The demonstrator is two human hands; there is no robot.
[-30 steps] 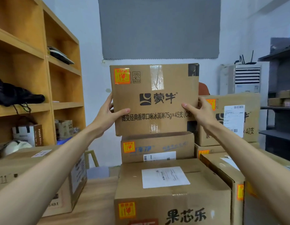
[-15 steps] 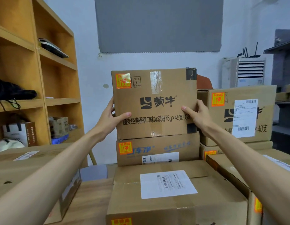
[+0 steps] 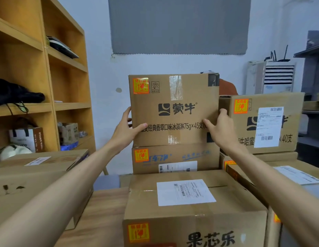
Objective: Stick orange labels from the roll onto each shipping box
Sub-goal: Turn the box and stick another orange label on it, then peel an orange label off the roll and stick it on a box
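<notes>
I hold a brown shipping box [image 3: 174,97] by its two sides. My left hand [image 3: 125,130] grips its left edge, thumb across the front. My right hand [image 3: 220,127] grips its right edge the same way. The box bears an orange label [image 3: 140,85] in its top left corner and sits on a flatter box [image 3: 174,158], which has its own orange label [image 3: 141,155]. A large near box [image 3: 192,214] carries an orange label [image 3: 138,232] on its front. The label roll is not in view.
More labelled boxes are stacked at the right [image 3: 265,122]. One carton [image 3: 35,177] lies on the wooden table [image 3: 103,211] at left. A wooden shelf unit [image 3: 39,77] stands against the left wall, an air conditioner [image 3: 278,75] at the back right.
The held box has come down from raised height onto the flatter box beneath it. Both hands kept their grip on its sides.
</notes>
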